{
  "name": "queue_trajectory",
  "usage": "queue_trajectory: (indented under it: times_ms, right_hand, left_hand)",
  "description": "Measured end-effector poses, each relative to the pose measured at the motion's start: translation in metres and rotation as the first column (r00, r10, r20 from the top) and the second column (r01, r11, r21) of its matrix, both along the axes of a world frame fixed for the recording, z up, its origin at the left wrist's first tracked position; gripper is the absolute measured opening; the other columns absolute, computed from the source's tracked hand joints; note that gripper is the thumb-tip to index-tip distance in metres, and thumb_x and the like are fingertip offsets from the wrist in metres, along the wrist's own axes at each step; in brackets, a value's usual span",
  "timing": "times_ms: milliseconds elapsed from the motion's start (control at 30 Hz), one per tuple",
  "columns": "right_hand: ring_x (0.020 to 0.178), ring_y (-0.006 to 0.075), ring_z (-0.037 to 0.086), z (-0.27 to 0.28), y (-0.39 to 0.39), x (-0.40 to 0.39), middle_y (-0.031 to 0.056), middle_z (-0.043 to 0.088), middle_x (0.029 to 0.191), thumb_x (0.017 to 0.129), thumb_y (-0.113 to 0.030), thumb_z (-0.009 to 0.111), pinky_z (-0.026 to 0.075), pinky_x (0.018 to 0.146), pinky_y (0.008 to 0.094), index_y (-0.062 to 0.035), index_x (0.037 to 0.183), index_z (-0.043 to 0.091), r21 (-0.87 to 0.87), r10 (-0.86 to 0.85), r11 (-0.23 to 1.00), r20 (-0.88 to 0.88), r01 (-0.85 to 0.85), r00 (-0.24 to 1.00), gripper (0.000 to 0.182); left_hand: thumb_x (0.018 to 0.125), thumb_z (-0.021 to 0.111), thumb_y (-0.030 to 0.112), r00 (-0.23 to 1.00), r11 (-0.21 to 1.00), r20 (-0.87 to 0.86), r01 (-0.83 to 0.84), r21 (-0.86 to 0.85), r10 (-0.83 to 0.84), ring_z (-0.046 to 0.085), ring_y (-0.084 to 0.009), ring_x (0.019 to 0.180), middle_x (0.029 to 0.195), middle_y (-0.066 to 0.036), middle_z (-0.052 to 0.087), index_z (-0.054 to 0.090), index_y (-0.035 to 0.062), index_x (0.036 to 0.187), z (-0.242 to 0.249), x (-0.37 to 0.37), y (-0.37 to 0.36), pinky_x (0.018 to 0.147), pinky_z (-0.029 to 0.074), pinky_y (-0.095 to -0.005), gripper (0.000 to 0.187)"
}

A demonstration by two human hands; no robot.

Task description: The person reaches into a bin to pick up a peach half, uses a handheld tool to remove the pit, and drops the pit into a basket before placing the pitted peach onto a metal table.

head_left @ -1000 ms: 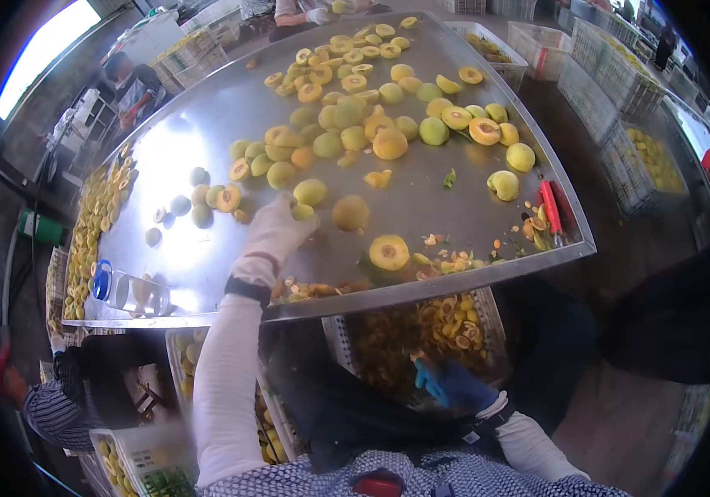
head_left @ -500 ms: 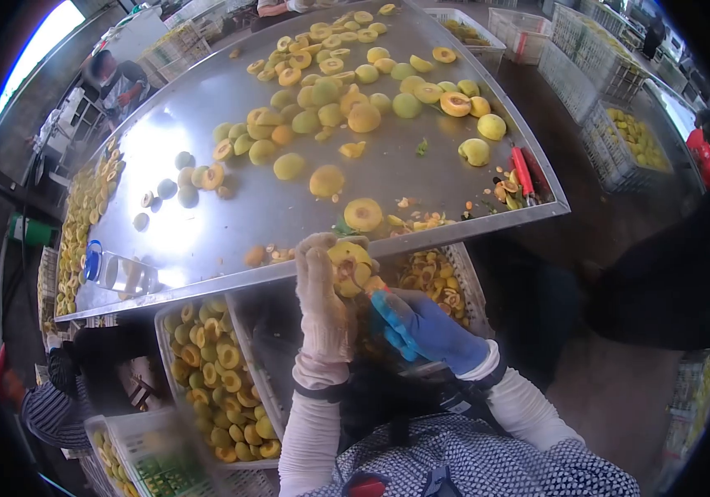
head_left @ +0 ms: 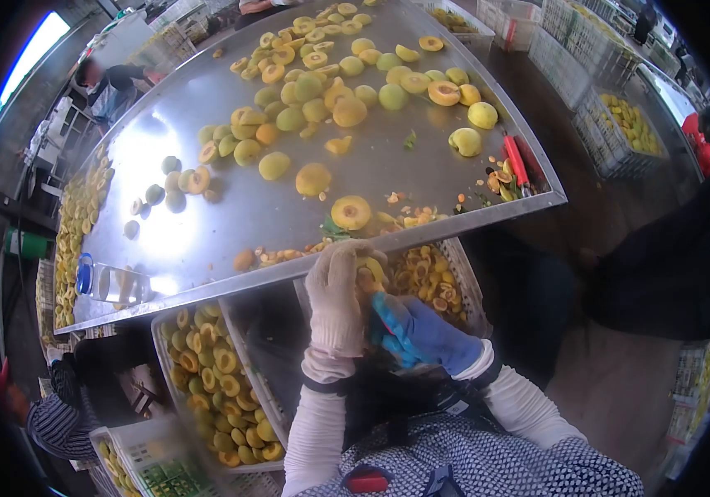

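Observation:
My left hand (head_left: 336, 294), in a white glove, is closed around a yellow peach (head_left: 369, 271) just below the table's front edge. Most of that fruit is hidden by the fingers. My right hand (head_left: 431, 330), in a blue glove, is curled with its fingertips against the fruit's lower right side. What it grips is too hidden to name. Beneath both hands stands a crate (head_left: 472, 300) with yellow peach pieces in it. A cut peach half (head_left: 350, 213) with a reddish centre lies on the metal table (head_left: 239, 195) beyond my hands.
Many whole and halved peaches (head_left: 309, 85) cover the table's far part. A red-handled tool (head_left: 516, 161) lies by the right corner, a clear blue-capped container (head_left: 110, 280) at the left. A crate of halves (head_left: 235, 315) stands below left. Another person (head_left: 110, 87) sits beyond the left edge.
The fruit has turned in my left hand, whose fingers now cover more of it. Both hands stay together. The table view has shifted slightly left, and the seated person's arm has moved.

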State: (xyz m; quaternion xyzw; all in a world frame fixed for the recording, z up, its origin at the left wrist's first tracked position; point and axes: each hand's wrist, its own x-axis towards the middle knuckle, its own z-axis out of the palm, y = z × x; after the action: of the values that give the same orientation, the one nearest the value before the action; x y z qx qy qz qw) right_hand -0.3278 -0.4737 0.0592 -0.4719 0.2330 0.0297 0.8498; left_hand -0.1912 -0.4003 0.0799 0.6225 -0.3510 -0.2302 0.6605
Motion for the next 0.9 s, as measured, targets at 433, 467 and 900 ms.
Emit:
queue_trajectory:
  times_ms: [433, 467, 900]
  right_hand:
    - [0.042, 0.0069, 0.036, 0.000, 0.012, -0.009, -0.0048, 0.038, 0.055, 0.106, -0.070, 0.035, 0.034, 0.043, 0.0251, -0.0091, 0.093, 0.057, 0.338, 0.090, 0.933, 0.118, -0.126, 0.989, 0.066]
    - [0.041, 0.0065, 0.034, -0.005, 0.018, -0.011, -0.0052, 0.037, 0.055, 0.105, -0.071, 0.035, 0.033, 0.042, 0.0246, -0.0091, 0.093, 0.056, 0.401, 0.075, 0.905, 0.185, -0.145, 0.980, 0.066]
    - [0.046, 0.0087, 0.036, -0.022, 0.014, -0.020, -0.0040, 0.041, 0.059, 0.106, -0.065, 0.043, 0.030, 0.044, 0.0232, -0.0069, 0.099, 0.062, 0.536, 0.050, 0.821, 0.274, -0.196, 0.960, 0.062]
  left_hand:
    - [0.097, 0.061, 0.029, 0.942, 0.963, -0.266, 0.243, 0.114, -0.206, 0.064, -0.0140, 0.074, 0.093, -0.009, 0.071, 0.071, -0.0032, 0.097, 0.023, 0.021, -0.002, 0.066, 0.050, -0.0266, 0.034]
    - [0.096, 0.062, 0.023, 0.891, 0.906, -0.335, 0.381, 0.183, -0.307, 0.063, -0.0132, 0.075, 0.091, -0.008, 0.071, 0.073, -0.0031, 0.098, 0.027, 0.029, -0.002, 0.069, 0.051, -0.0264, 0.029]
    - [0.109, 0.039, 0.058, 0.858, 0.937, -0.377, 0.327, -0.123, -0.349, 0.062, -0.0178, 0.076, 0.092, -0.015, 0.069, 0.058, 0.0072, 0.100, -0.019, -0.009, -0.003, 0.073, 0.052, -0.0304, 0.056]
